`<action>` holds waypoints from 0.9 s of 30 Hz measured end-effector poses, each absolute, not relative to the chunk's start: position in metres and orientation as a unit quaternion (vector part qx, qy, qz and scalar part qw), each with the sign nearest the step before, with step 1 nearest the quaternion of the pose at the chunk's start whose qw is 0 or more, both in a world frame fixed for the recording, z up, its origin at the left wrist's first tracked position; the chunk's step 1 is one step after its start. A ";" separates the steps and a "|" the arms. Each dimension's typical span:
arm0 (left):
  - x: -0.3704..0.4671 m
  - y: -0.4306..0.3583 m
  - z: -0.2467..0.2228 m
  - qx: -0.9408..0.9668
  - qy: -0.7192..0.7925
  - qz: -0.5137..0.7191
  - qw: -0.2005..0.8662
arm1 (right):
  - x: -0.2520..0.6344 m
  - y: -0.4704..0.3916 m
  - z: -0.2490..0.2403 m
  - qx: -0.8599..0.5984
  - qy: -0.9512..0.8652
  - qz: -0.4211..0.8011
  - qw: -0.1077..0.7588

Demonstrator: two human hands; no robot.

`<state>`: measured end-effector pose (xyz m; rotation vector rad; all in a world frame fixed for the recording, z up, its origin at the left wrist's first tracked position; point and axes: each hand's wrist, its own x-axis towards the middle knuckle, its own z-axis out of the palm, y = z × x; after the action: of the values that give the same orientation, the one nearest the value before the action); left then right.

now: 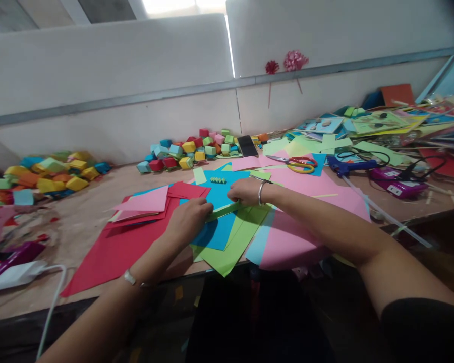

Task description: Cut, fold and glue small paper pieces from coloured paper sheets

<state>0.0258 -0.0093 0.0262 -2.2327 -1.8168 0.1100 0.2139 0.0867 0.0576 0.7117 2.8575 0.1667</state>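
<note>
A narrow green paper strip (224,210) stretches between my two hands, over blue paper (212,237). My left hand (191,217) closes its fingers on the strip's left end. At the right end, the fingers of my right hand (245,192) are pinched on the same strip. Just beyond lies a small folded green paper piece (218,180) with a zigzag edge. Green sheets (227,262) stick out under the blue paper toward the table's front edge. Red paper (124,252) spreads to the left, topped by a pink sheet (146,199).
Scissors (297,162) with red and yellow handles lie behind my right hand. A blue glue gun (350,166) and a purple power strip (397,182) sit at right. Colourful paper cubes (189,148) and a phone (247,146) are by the wall. A white plug (15,276) is at left.
</note>
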 end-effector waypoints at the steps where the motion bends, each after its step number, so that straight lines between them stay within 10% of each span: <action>1: 0.028 -0.011 0.027 -0.769 -0.621 0.056 0.139 | 0.215 0.082 0.061 0.235 0.963 0.074 0.111; 27: 0.046 -0.005 0.032 -0.754 -0.639 0.072 0.134 | 0.205 0.086 0.045 0.261 0.956 0.091 0.103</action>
<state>0.0461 -0.0051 0.0317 -2.1864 -1.8508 0.2078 0.2053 0.0862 0.0454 0.7700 2.8204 0.2678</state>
